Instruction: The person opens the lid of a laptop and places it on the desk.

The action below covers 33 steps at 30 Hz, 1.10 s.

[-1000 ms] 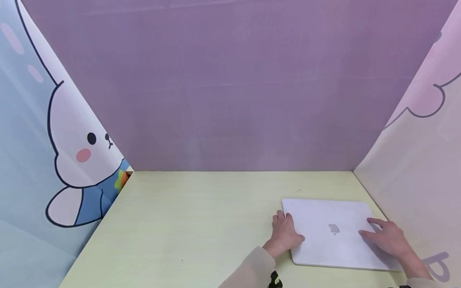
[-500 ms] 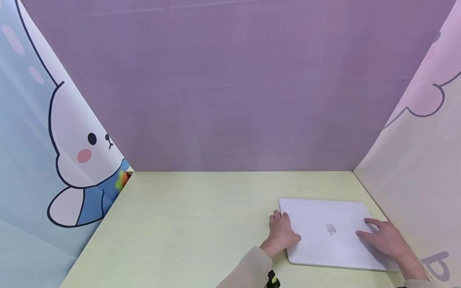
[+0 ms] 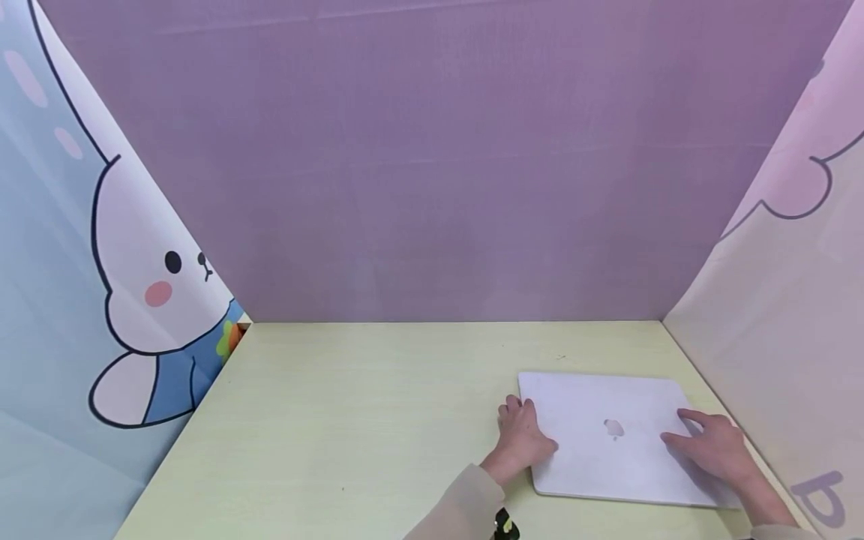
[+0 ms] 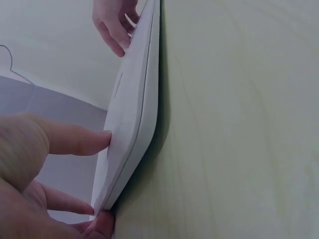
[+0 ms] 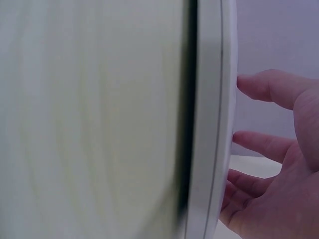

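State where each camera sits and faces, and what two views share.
Head: on the head, facing forward and down at the laptop; left grip, right grip and left sleeve show.
Left wrist: worn there, looking along the laptop's edge; left grip close, right grip beyond.
Right wrist: worn there, facing the laptop's edge; only the right grip shows.
Both wrist views share laptop and right grip.

In the head view, the right hand [image 3: 717, 448] covers part of the laptop [image 3: 574, 409], whose underside is hidden, and the bottom edge cuts off the left sleeve [image 3: 460, 504] and right sleeve [image 3: 783, 533]. A dark, yellow-marked object [image 3: 505, 526] is too small to identify. Each wrist view crops the laptop; the right one blurs the worktop [image 5: 99, 119].
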{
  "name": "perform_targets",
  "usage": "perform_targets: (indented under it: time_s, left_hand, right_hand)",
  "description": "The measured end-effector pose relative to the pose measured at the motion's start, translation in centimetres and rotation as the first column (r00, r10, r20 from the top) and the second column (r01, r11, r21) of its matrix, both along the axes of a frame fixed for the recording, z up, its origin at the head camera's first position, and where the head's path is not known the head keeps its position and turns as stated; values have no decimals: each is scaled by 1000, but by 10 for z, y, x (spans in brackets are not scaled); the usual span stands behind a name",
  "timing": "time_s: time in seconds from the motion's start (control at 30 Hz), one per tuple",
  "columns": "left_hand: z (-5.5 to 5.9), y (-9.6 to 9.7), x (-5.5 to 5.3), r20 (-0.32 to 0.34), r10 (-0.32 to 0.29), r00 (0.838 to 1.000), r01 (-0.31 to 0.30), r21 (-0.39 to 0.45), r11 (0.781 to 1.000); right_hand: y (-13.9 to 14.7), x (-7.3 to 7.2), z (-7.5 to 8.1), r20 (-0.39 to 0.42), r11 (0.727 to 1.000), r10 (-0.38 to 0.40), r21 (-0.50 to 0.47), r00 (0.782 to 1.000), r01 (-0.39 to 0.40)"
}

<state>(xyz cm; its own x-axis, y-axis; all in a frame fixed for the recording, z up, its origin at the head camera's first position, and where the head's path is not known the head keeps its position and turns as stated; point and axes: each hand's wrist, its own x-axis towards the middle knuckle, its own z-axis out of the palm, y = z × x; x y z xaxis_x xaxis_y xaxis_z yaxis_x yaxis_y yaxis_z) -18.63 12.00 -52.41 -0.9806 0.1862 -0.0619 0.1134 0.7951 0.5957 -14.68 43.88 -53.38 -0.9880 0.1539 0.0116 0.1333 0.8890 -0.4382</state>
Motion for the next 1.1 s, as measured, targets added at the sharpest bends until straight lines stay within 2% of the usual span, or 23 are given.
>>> perform_targets:
  time_s: [0.27, 0.87, 1.1]
  left_hand:
    - [-1, -4, -1, -13, 0, 1000, 0, -5, 1000]
    - [3, -16, -1, 16, 33, 999, -33, 27, 999]
    - [4, -19, -3, 28, 39, 999, -41, 47, 998]
  right_hand:
    - [-3, -1, -2, -9, 1000, 3, -4, 1000, -4]
    - [-19, -1, 5, 49, 999, -16, -45, 999, 18]
    - [-23, -3, 4, 44, 999, -13, -48, 999, 15]
